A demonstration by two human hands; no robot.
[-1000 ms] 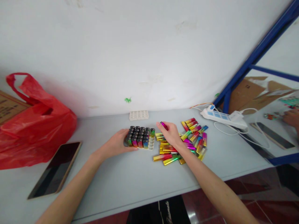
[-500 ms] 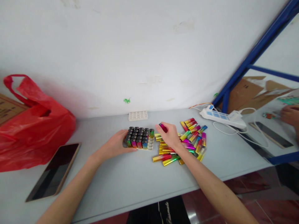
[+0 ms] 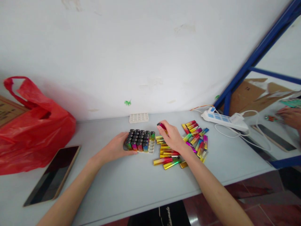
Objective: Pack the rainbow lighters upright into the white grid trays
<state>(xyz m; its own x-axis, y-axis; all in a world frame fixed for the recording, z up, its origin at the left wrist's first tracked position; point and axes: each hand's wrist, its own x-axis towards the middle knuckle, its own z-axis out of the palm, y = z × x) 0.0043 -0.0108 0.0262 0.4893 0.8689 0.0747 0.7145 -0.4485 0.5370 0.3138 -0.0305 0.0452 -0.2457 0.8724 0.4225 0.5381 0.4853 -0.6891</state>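
My left hand (image 3: 116,145) is wrapped around the left end of a white tray (image 3: 150,149), steadying it on the table. Upright lighters (image 3: 138,139) with black tops and shiny rainbow bodies fill most of it, while several round sockets show along its right side. Just right of the tray, my right hand (image 3: 172,136) is closed on a single lighter (image 3: 161,126), dark-topped with a magenta and yellow body. Under and beyond that hand lies a loose pile of lighters (image 3: 168,160) in gold, red, green and purple, partly hidden by my wrist.
A second white tray (image 3: 139,118) lies by the wall. On the left are a red plastic bag (image 3: 35,131) and a tablet-like device (image 3: 54,175). A white power strip (image 3: 224,119) with cables sits right, near a blue frame (image 3: 249,67). Another person's hand (image 3: 291,116) shows far right.
My right hand has tilted slightly, and more of the lighter's coloured body shows in it. My left hand and the tray hold still.
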